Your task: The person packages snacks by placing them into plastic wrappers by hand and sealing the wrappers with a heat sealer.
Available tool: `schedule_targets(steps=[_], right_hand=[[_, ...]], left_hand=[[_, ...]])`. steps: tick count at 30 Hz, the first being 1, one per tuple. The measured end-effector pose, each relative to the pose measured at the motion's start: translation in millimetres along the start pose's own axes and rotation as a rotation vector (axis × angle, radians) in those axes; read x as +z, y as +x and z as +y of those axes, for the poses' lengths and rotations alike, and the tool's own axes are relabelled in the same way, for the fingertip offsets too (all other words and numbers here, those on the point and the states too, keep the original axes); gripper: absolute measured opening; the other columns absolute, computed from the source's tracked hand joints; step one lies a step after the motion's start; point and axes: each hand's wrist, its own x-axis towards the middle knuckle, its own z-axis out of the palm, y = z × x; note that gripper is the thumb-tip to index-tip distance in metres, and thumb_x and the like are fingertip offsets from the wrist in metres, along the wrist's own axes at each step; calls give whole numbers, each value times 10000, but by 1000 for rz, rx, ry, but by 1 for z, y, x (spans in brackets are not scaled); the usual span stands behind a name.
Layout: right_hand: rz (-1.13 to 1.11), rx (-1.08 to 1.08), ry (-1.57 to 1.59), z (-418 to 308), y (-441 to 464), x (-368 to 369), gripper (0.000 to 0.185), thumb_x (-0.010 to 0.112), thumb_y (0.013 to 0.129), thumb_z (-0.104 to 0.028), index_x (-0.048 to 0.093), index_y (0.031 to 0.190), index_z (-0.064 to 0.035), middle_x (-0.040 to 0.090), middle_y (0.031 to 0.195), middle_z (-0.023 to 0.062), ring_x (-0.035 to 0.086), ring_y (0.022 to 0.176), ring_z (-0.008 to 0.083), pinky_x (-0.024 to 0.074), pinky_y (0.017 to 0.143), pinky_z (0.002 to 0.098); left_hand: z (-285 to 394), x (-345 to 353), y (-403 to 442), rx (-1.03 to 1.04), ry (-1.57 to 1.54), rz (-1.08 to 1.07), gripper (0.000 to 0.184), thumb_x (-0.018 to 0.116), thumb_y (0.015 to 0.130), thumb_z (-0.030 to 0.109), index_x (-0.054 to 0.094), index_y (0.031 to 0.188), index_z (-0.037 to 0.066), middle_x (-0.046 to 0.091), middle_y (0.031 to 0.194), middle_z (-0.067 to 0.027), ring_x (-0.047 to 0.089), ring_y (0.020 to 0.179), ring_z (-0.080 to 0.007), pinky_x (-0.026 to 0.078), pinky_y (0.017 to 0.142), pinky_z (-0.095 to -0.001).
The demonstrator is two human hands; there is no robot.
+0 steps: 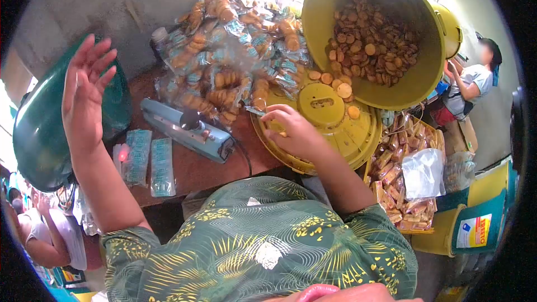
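Observation:
My left hand point(86, 98) is raised at the left, fingers spread, with nothing in it. Beside it stands a dark green bin point(72, 128). My right hand point(293, 134) is over the yellow lid point(321, 104), fingers curled at the lower end of a clear packet of biscuits point(260, 95). A heap of similar filled packets point(224, 81) covers the back of the table. In front of the heap lies a light blue bag sealer point(187, 128). Loose round biscuits point(344, 90) spill onto the lid from a tilted yellow bucket point(386, 98), which holds many more.
Flat printed bags point(162, 166) lie on the brown table point(249, 159) near a pink object point(123, 152). A yellow crate point(417, 227) of wrapped snacks stands at the right, with a white plastic bag point(423, 173) on it. Other people are at the far right and lower left.

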Motion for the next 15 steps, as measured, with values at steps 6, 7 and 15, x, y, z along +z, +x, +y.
schedule_targets(steps=[6, 7, 15], right_hand=[[-43, 419, -529, 71, 3, -51, 435, 745, 831, -345, 639, 1194, -131, 545, 1331, 135, 500, 1253, 357, 409, 1058, 477], [-33, 417, -609, 82, 10, -57, 445, 742, 832, -358, 638, 1204, -138, 541, 1337, 129, 488, 1265, 352, 406, 1056, 497], [-225, 571, -892, 157, 81, -76, 511, 570, 924, -475, 571, 1340, -179, 503, 1377, 86, 398, 1340, 306, 374, 1047, 596]], left_hand=[[-133, -33, -103, -366, 621, 266, 432, 611, 985, 243, 538, 1321, -18, 637, 1218, -148, 609, 1138, -247, 456, 997, -355], [-151, -37, -124, -498, 762, 212, 436, 634, 965, 256, 561, 1296, -18, 649, 1187, -163, 622, 1110, -263, 470, 976, -361], [-188, -25, -203, -701, 1171, -83, 354, 774, 809, 315, 615, 952, 34, 653, 902, -183, 633, 874, -376, 491, 772, -456]])
